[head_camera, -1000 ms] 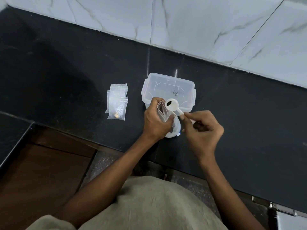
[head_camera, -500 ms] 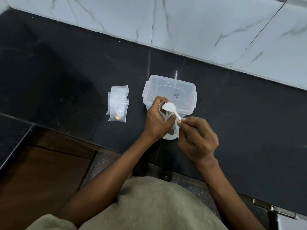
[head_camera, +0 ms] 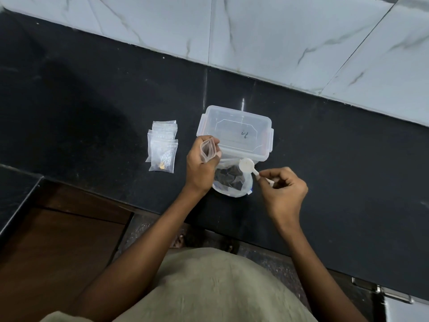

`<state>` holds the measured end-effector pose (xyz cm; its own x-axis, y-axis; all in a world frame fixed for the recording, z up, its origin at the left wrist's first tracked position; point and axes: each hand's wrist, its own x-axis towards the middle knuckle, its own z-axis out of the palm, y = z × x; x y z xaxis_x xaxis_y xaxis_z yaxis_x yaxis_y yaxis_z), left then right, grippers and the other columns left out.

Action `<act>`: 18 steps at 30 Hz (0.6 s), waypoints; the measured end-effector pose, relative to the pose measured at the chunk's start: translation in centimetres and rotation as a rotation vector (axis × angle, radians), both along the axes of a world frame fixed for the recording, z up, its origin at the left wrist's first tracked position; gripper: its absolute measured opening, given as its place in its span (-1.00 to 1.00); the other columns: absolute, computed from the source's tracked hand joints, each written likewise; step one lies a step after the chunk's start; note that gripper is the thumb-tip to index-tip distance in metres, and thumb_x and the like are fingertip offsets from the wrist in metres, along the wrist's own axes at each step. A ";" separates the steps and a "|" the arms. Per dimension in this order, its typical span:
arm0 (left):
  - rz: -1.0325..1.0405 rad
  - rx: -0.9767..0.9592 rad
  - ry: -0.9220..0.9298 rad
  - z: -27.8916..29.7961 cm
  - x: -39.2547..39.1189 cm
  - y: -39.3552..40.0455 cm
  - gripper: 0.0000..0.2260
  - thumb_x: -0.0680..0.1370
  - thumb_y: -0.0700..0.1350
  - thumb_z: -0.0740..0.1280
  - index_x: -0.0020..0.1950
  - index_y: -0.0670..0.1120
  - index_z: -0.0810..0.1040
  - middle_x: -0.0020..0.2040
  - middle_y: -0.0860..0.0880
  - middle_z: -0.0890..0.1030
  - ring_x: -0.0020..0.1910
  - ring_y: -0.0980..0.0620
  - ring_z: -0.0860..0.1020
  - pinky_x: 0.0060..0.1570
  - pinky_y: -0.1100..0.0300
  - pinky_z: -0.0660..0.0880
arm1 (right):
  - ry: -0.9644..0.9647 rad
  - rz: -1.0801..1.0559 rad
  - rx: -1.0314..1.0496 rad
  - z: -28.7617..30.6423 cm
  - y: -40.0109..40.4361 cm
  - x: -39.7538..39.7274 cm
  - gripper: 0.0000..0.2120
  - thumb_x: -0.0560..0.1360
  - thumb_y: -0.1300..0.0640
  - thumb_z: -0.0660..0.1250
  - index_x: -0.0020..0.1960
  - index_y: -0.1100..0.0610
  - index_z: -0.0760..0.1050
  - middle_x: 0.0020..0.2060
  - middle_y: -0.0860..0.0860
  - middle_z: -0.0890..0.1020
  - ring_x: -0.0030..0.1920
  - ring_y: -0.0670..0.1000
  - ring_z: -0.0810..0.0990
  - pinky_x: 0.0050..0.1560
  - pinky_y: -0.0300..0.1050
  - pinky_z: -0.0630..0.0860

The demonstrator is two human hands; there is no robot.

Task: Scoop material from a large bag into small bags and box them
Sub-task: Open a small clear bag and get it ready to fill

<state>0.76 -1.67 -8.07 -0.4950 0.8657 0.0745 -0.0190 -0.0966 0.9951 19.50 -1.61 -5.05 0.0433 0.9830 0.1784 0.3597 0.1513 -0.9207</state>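
Hands first: your left hand (head_camera: 201, 167) pinches a small clear bag (head_camera: 207, 150) by its sides, fingers and thumb curled round it so that its mouth stands open and faces up. You hold it above the counter, just in front of the near left corner of the box (head_camera: 234, 133). Your right hand (head_camera: 284, 192) pinches the handle of a white scoop (head_camera: 246, 165) between thumb and fingers, the rest of the fingers curled in. The scoop's round bowl sits over the far edge of the big bag (head_camera: 232, 180), close to the near wall of the box; you cannot tell from here whether the bowl holds anything or touches the bag.

The big bag lies open on the black counter (head_camera: 92, 108), between your two hands and touching or nearly touching the box. Dark pieces show inside it through the clear plastic.

The box is clear plastic, rectangular, with clips at its ends, and it stands on the counter just beyond the big bag. A small dark mark shows through its floor.

To the left of your left hand, apart from it, a stack of small bags (head_camera: 162, 145) lies flat on the counter. The nearest one in the stack has a few small bits in its lower part, one of them yellowish.

Beyond the counter runs a wall of pale marbled tiles (head_camera: 278, 31).
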 end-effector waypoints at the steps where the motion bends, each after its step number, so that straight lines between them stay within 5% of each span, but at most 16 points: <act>1: -0.012 0.011 -0.008 -0.1 -0.4 -0.2 -0.77 0.45 -0.28 0.35 0.06 -0.04 0.54 -0.05 0.01 0.60 -0.05 0.08 0.57 0.02 0.19 0.51 | -0.037 0.012 -0.022 -0.4 -0.1 0.1 -0.83 0.37 0.38 0.53 -0.23 0.13 0.67 -0.30 -0.02 0.64 -0.39 -0.13 0.49 -0.35 -0.31 0.41; 5: -0.060 0.027 -0.020 -0.5 -1.3 -0.4 -0.75 0.48 -0.33 0.31 0.15 -0.16 0.55 -0.14 -0.03 0.60 -0.11 0.05 0.58 0.01 0.17 0.51 | -0.247 0.082 -0.006 -1.7 -0.2 -0.8 -0.83 0.32 0.40 0.50 -0.24 0.14 0.66 -0.28 -0.04 0.64 -0.33 -0.13 0.56 -0.30 -0.37 0.44; 13: -0.150 0.046 -0.044 -0.7 -2.0 -0.4 -0.77 0.58 -0.25 0.29 0.22 -0.21 0.54 -0.03 -0.11 0.59 0.03 -0.02 0.56 0.17 0.06 0.49 | -0.750 0.065 0.091 -3.1 0.0 -2.5 -0.93 0.32 0.24 0.48 -0.21 0.12 0.67 -0.27 -0.02 0.59 -0.28 0.07 0.54 -0.40 -0.14 0.41; 18: -0.264 0.003 -0.020 -0.3 -2.6 0.0 -0.74 0.65 -0.17 0.20 0.22 -0.22 0.61 0.16 -0.07 0.62 0.23 0.01 0.58 0.29 0.15 0.44 | -0.865 0.113 0.201 -2.9 0.5 -2.9 -0.87 0.32 0.18 0.46 -0.14 0.08 0.70 -0.18 0.01 0.64 -0.16 0.09 0.50 -0.16 -0.03 0.34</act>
